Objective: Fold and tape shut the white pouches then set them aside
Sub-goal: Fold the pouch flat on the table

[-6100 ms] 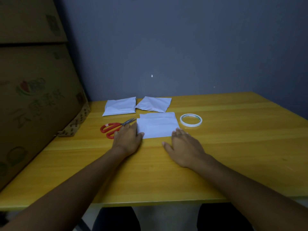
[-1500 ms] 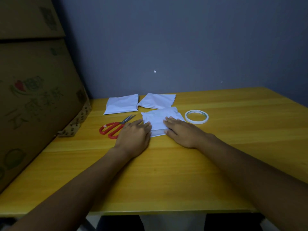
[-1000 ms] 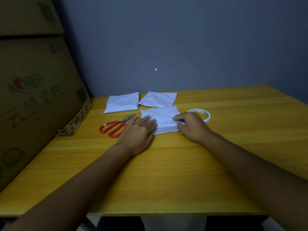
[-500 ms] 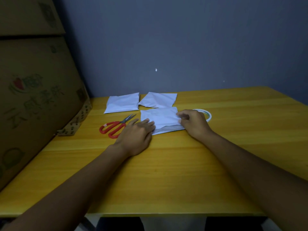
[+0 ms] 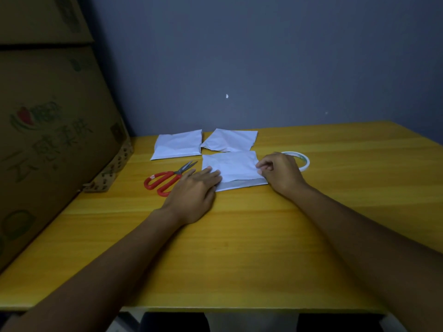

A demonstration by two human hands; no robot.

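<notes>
A white pouch (image 5: 233, 167) lies folded on the yellow table (image 5: 239, 248) with its near edge showing as a grey strip. My left hand (image 5: 194, 191) lies flat, fingers straight, pressing the pouch's left part. My right hand (image 5: 279, 172) sits at the pouch's right edge, fingers curled, thumb and forefinger pinching the folded flap. Two more white pouches lie behind it: one at the back left (image 5: 177, 147) and one beside it on the right (image 5: 231, 140). A roll of tape (image 5: 302, 160) lies just behind my right hand, partly hidden by it.
Red-handled scissors (image 5: 167, 179) lie left of my left hand, blades pointing toward the pouch. Large cardboard boxes (image 5: 48, 130) stand along the table's left side. A grey wall closes the back.
The pouch has been folded over toward the back. My right hand moved from the pouch's middle to its right edge and curled onto the flap; my left hand stayed flat on the left part.
</notes>
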